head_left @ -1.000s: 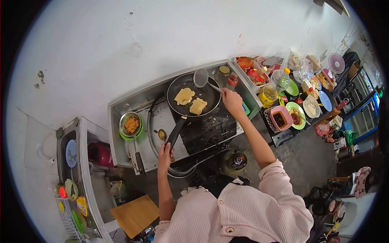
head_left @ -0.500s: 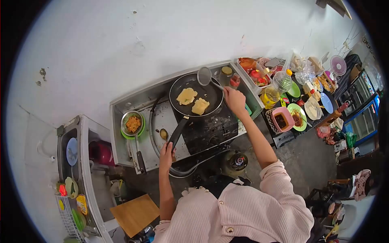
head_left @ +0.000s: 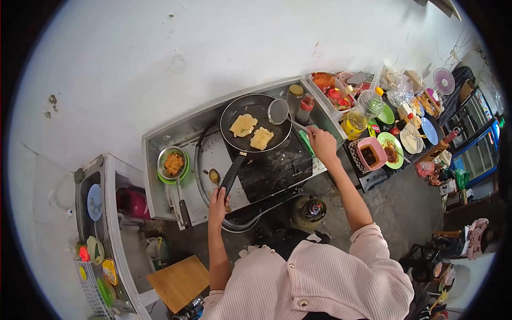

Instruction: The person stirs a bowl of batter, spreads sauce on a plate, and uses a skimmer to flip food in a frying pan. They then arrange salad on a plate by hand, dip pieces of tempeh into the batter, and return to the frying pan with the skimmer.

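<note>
My left hand (head_left: 217,204) is closed around the black handle of a frying pan (head_left: 247,106) on the black stove (head_left: 274,168). Two flat yellowish pieces of food lie in the pan: one fritter (head_left: 244,125) with a bit of green, and a second fritter (head_left: 262,138) to its right. In my right hand (head_left: 323,143) is the handle of a metal ladle (head_left: 278,112). Its round grey head hangs over the pan's right side, apart from the food.
Left of the stove, a strainer (head_left: 173,162) with orange food rests over a green bowl (head_left: 185,173). A spoon (head_left: 214,176) lies beside the hose. To the right stand a red-sauce bottle (head_left: 305,108), an oil bottle (head_left: 354,126) and a pink bowl (head_left: 370,154). A gas cylinder (head_left: 309,209) is below.
My right hand has moved right and slightly toward me, drawing the ladle's head toward the pan's right rim. My left hand keeps its hold on the pan handle; the fritters lie as before.
</note>
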A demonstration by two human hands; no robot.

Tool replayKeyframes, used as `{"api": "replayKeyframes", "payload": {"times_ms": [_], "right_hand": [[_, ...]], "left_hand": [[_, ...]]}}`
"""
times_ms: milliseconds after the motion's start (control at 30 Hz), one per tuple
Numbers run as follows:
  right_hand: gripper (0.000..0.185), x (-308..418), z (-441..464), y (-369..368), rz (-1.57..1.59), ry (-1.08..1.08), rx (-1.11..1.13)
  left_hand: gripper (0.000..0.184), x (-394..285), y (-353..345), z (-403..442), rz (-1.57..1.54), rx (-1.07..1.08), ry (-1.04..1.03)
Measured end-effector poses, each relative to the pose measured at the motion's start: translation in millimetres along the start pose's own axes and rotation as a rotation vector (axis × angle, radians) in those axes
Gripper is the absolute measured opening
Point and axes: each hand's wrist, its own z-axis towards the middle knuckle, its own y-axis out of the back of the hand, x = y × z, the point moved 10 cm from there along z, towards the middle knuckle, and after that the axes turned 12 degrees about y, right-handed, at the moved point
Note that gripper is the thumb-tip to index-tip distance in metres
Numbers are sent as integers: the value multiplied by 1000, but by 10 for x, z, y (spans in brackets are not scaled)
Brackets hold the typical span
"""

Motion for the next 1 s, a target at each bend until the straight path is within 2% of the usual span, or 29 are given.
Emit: {"api": "replayKeyframes", "payload": {"times_ms": [167,200,300,367,667,767,900,1000], "right_hand": [[22,-90,-87,71,60,-4,-73],[22,-114,-97,15,22,-20,11],[20,-122,-122,58,147,-28,11],[23,-133,-133,118,108,-35,-31],[22,-153,-138,13,228,-56,122],[25,-133,-108,148,131,-36,121],[19,91,-37,374,42,54,19],[18,350,-17,460,86,134,13]], "left_hand": [[35,-5,-5,-17,-11,-9,22],[35,-41,-17,-41,15,-12,34],[35,-28,-12,-30,8,-10,29],[35,-38,-16,-42,1,-15,32],[33,-36,-25,-29,13,2,13],[33,-53,-20,-47,13,-6,12],[33,-43,-11,-45,12,-27,26],[34,-59,-18,-54,11,-31,23]]}}
